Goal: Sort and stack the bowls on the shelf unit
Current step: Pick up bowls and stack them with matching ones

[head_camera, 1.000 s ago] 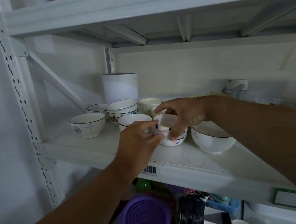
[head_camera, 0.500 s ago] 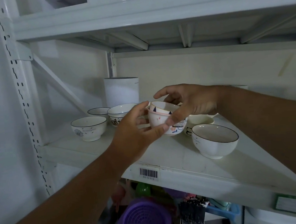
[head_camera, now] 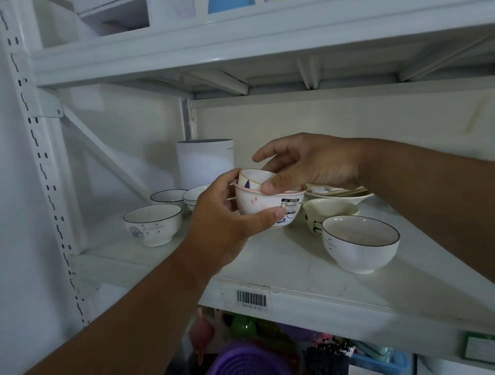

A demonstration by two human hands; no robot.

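The left hand (head_camera: 222, 220) gripped a pink-rimmed bowl (head_camera: 268, 208) from the side, thumb along its lower wall and fingers curled behind it, holding it in the air above the shelf (head_camera: 278, 272). A smaller cup (head_camera: 253, 179) sat tilted inside that bowl. The right hand (head_camera: 307, 163) pinched the cup, thumb pressed on its near rim and fingers curled over the far side, with the index finger raised free. So two nested pieces were held between two hands, both clear of the board.

On the shelf to the left stood one black-rimmed bowl (head_camera: 153, 225) in front, and behind it one more (head_camera: 168, 195) by the back, and a stack (head_camera: 194, 197) partly hidden by the left hand; how many pieces it held could not be told. A white cylinder (head_camera: 206, 161) stood at the back wall behind them.

To the right rested one black-rimmed bowl (head_camera: 362, 242) near the front edge, one cream bowl (head_camera: 327, 210) with a dark drawing just behind it and touching or nearly so, and a shallow dish (head_camera: 337, 193) behind that, under the right wrist.

One barcode label (head_camera: 251, 298) was stuck on the shelf's front edge. Below it sat a purple basket (head_camera: 246, 372).
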